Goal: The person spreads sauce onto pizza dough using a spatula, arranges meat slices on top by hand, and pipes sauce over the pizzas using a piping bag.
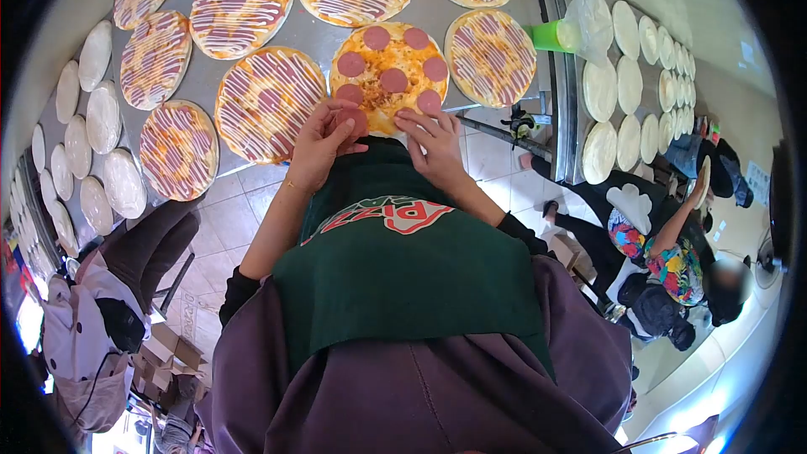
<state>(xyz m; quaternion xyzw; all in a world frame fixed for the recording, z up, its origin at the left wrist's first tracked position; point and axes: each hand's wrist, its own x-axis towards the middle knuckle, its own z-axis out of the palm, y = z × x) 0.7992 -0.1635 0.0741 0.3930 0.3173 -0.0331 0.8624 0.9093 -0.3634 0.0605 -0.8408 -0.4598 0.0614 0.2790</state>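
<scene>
In front of me a pizza (378, 47) lies at the near edge of the metal table, covered with melted orange-yellow topping and several round ham slices (393, 80). My left hand (324, 139) is closed around a small stack of ham slices (353, 122), held over the pizza's lower left edge. At the lower right edge, my right hand (433, 143) has its fingertips on a ham slice (405, 115) lying on the pizza. Its fingers are bent and cover part of that slice.
Several pizzas striped with white sauce (271, 101) surround this one on the metal table (315, 38). Plain dough rounds (103, 118) fill racks at both sides. A green cup (555, 35) with a plastic bag stands right. Other people (672, 261) are at both sides.
</scene>
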